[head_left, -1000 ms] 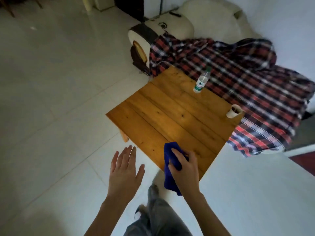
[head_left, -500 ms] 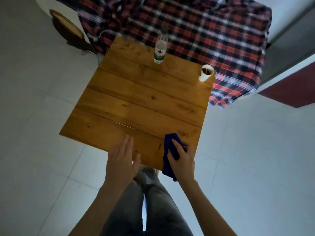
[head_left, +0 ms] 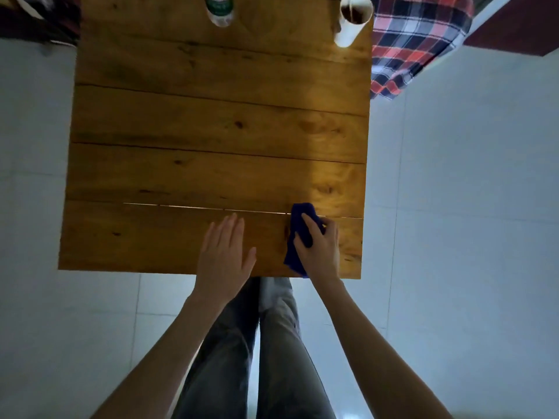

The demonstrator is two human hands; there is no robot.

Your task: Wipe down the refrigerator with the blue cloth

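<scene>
Hands: 2 (left hand, right hand)
Cloths: 1 (blue cloth)
Tables: 1 (wooden table)
Bottles: 1 (plastic bottle)
Cups: 1 (white cup)
Blankets: 1 (plaid blanket)

Right hand around blue cloth
</scene>
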